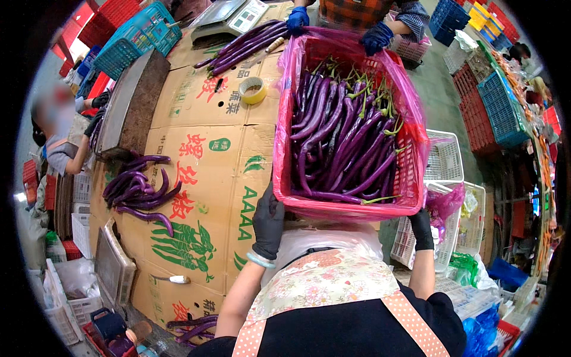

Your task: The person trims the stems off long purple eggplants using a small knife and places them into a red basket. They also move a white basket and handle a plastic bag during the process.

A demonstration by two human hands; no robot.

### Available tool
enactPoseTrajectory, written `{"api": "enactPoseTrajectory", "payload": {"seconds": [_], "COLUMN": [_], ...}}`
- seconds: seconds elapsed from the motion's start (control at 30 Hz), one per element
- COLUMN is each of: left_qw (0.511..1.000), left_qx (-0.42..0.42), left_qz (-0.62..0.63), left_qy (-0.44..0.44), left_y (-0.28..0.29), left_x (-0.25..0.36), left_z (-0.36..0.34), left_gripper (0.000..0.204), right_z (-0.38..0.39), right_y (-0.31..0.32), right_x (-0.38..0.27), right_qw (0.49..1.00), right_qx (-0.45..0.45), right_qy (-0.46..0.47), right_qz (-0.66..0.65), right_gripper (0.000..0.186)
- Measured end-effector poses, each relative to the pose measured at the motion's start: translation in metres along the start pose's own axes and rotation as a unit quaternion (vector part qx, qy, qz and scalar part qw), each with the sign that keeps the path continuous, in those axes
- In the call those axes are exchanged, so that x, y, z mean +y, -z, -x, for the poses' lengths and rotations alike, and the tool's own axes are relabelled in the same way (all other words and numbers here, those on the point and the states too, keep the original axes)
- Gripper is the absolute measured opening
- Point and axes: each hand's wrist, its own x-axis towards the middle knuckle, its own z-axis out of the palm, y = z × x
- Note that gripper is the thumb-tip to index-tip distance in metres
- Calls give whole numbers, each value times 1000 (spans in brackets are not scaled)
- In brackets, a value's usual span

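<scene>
A red plastic crate (pixel 351 205) lined with pink plastic film (pixel 421 134) is in front of me, full of long purple eggplants (pixel 342 137) with green stems. My left hand (pixel 269 223), in a black glove, grips the crate's near left corner. At the near right corner my right hand (pixel 422 231), gloved in black too, holds the crate, its fingers partly hidden beneath the rim. Across from me a person's blue-gloved hands (pixel 297 20) hold the film at the far rim. Loose eggplants (pixel 247 47) lie to the far left of the crate.
Flattened cardboard (pixel 223 140) covers the table, bearing a tape roll (pixel 252 90), a knife (pixel 172 279) and more eggplants (pixel 140 187). Scales (pixel 229 18) stand at the far edge. White baskets (pixel 443 157) are at my right. Another person (pixel 62 128) works at the left.
</scene>
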Motion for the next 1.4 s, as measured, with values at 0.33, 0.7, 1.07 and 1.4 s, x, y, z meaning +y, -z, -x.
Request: {"api": "enactPoseTrajectory", "payload": {"seconds": [0.33,0.7,1.07,1.4], "left_qw": [907,907,935,931], "left_qx": [-7,-311,-333,-343], "left_qz": [-262,-261,-101,111], "left_qy": [-330,-110,-66,54], "left_y": [-51,-78,-33,-53], "left_x": [23,-25,126,69], "left_z": [-101,-164,-153,-68], "left_gripper": [31,16,17,20], "right_z": [-11,68,48,7], "right_y": [29,4,-234,-246], "right_x": [61,-75,-131,-105], "right_qw": [913,944,963,954], "right_qx": [82,277,-238,-131], "right_qy": [-87,181,-58,-130], "right_qz": [-390,1,-111,-234], "right_gripper": [28,20,24,26]}}
